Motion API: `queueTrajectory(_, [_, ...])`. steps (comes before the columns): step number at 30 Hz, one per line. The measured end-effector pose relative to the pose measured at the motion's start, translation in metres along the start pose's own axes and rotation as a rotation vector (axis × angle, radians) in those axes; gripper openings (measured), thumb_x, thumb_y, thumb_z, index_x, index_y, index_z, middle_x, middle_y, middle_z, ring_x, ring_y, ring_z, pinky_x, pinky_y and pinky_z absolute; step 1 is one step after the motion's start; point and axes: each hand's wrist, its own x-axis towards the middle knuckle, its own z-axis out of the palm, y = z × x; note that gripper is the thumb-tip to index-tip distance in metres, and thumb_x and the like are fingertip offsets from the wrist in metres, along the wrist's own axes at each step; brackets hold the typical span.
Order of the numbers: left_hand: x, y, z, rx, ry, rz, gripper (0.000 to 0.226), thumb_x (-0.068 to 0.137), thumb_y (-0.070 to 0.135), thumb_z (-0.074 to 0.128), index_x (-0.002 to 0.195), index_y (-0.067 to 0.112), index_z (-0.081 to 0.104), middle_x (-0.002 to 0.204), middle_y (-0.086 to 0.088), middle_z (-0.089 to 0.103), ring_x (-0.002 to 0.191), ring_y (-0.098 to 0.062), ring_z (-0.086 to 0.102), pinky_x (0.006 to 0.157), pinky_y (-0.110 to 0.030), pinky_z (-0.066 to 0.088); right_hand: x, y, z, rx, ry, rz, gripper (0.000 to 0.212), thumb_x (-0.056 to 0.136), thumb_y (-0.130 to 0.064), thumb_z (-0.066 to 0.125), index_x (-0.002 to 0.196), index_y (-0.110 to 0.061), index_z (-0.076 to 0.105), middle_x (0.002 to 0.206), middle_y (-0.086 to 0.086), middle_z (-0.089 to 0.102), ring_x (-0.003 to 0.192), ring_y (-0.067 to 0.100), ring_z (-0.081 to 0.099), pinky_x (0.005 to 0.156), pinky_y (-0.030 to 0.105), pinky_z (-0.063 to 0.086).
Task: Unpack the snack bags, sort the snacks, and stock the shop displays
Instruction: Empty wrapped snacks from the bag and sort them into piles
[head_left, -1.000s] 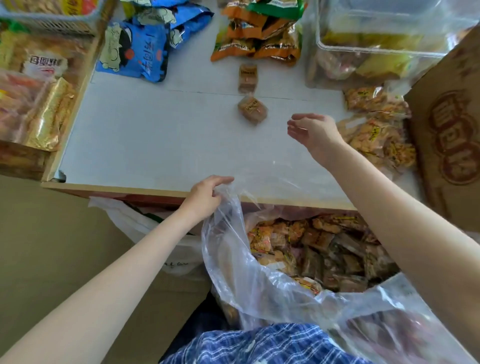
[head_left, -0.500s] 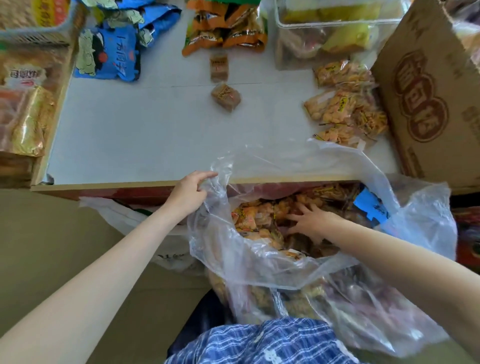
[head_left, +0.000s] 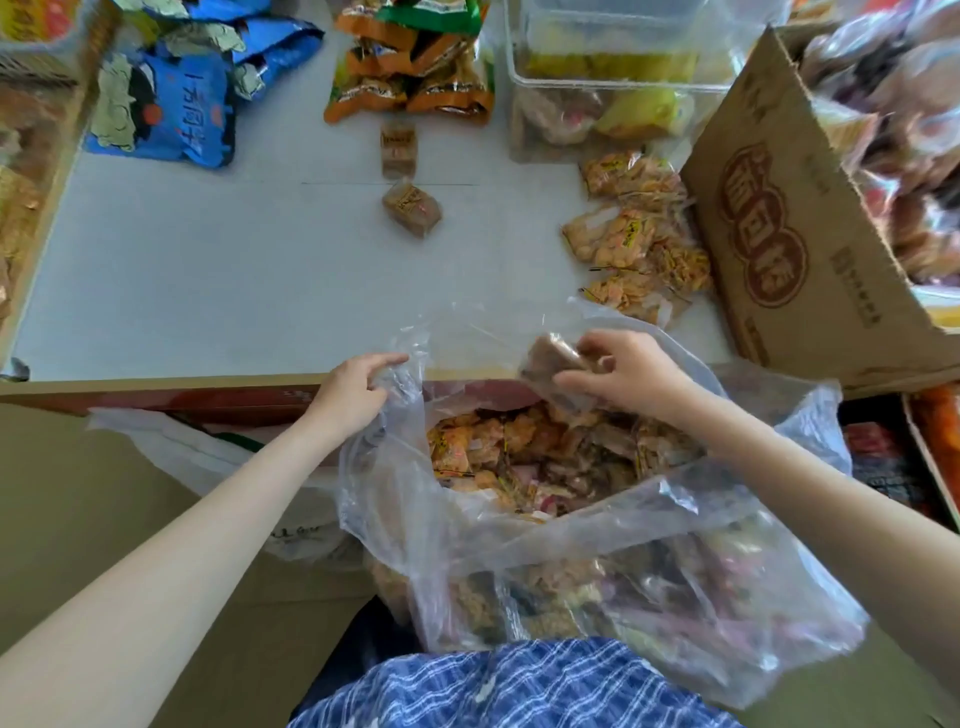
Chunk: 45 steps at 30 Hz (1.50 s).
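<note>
In the head view, the left hand (head_left: 358, 389) gripped the clear bag's (head_left: 519, 545) rim while the right hand (head_left: 623, 376) pinched a brown snack (head_left: 550, 358) lifted above it; small sorted piles lay on the surface (head_left: 234, 270), most snacks still bagged.

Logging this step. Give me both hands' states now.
Left hand: fingers grip the plastic bag's rim.
Right hand: holds a brown snack packet.

Big red-brown Chinese characters are being shown on the cardboard box (head_left: 779, 244) — too skewed to read properly; white characters on the blue bag (head_left: 171, 119) — likewise unreadable.
</note>
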Motion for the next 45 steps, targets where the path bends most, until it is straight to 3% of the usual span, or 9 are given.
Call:
queueTrajectory(11, [-0.003,-0.022,-0.031,-0.063,0.02,-0.101,0.055,0.087,-0.011,0.038,0.132,0.017,0.053,0.126,-0.029,0.052,0.031,-0.001,0.037,0.036,-0.011,0.026,0.153,-0.087,0.056,1.073,0.023,0.484,0.041,0.088,-0.006,0.063,0.121,0.011,0.047,0.077,0.01,0.055,0.061,0.017,0.058,0.047,0.018,0.053])
queueTrajectory(16, [0.004,-0.034,-0.026,-0.108,-0.017,-0.073,0.055,0.086,-0.011,0.04,0.13,0.018,0.053,0.135,-0.001,0.053,0.109,-0.018,0.059,0.081,-0.019,0.044,0.179,-0.111,0.065,1.142,-0.004,0.465,0.047,0.087,0.011,0.052,0.132,0.009,0.039,0.118,0.024,0.056,0.112,0.036,0.058,0.093,0.033,0.051])
queueTrajectory(18, [0.007,-0.033,-0.027,-0.1,-0.035,-0.081,0.054,0.087,-0.011,0.04,0.13,0.017,0.053,0.132,-0.004,0.055,0.103,-0.026,0.058,0.076,-0.021,0.044,0.179,-0.114,0.056,1.146,-0.001,0.44,0.053,0.089,0.012,0.046,0.14,0.002,0.032,0.12,0.024,0.053,0.123,0.036,0.049,0.105,0.035,0.04])
queueTrajectory(26, [0.017,-0.032,-0.013,-0.055,-0.07,0.03,0.053,0.087,-0.009,0.039,0.128,0.021,0.055,0.133,-0.004,0.052,0.063,-0.011,0.052,0.052,-0.009,0.039,0.064,-0.035,0.009,0.338,0.103,-0.007,0.031,0.087,0.011,0.044,0.091,-0.009,0.066,0.085,0.008,0.069,0.068,-0.001,0.064,0.073,0.016,0.053])
queueTrajectory(29, [0.016,-0.031,-0.005,-0.001,-0.098,0.036,0.056,0.086,-0.009,0.038,0.129,0.022,0.055,0.142,-0.002,0.045,0.108,-0.025,0.057,0.082,-0.024,0.044,0.024,0.014,0.049,-0.227,-0.294,-0.071,0.025,0.089,-0.002,0.052,0.104,-0.012,0.07,0.106,0.005,0.068,0.094,0.013,0.063,0.085,0.025,0.048])
queueTrajectory(31, [0.014,-0.028,-0.004,0.009,-0.092,0.027,0.055,0.086,-0.01,0.038,0.129,0.021,0.055,0.139,-0.001,0.047,0.103,-0.027,0.057,0.069,-0.017,0.043,0.017,0.038,0.084,-0.504,-0.478,-0.046,0.031,0.092,-0.01,0.049,0.12,-0.013,0.06,0.128,0.006,0.054,0.116,0.024,0.051,0.094,0.032,0.044])
queueTrajectory(37, [0.01,-0.028,-0.003,0.013,-0.073,-0.018,0.053,0.09,-0.008,0.038,0.132,0.022,0.053,0.139,-0.001,0.046,0.097,-0.034,0.057,0.044,-0.007,0.036,0.023,0.035,0.14,-0.816,-0.376,0.064,0.043,0.092,-0.001,0.045,0.135,-0.003,0.042,0.138,0.019,0.039,0.13,0.036,0.032,0.094,0.037,0.044])
queueTrajectory(42, [0.002,-0.017,0.002,0.062,-0.071,-0.025,0.053,0.089,-0.008,0.038,0.132,0.02,0.053,0.135,-0.006,0.051,0.118,-0.04,0.046,0.09,-0.036,0.044,0.011,0.043,0.152,-1.03,-0.349,-0.007,0.04,0.095,-0.01,0.043,0.135,-0.008,0.042,0.139,0.017,0.039,0.129,0.038,0.033,0.099,0.039,0.037])
queueTrajectory(45, [-0.003,-0.008,0.001,0.08,-0.078,-0.026,0.052,0.091,-0.007,0.037,0.133,0.019,0.052,0.131,-0.015,0.052,0.118,-0.041,0.046,0.087,-0.036,0.041,0.012,0.049,0.146,-1.059,-0.288,-0.077,0.038,0.095,-0.017,0.045,0.133,-0.012,0.042,0.135,0.013,0.045,0.124,0.035,0.04,0.098,0.039,0.035])
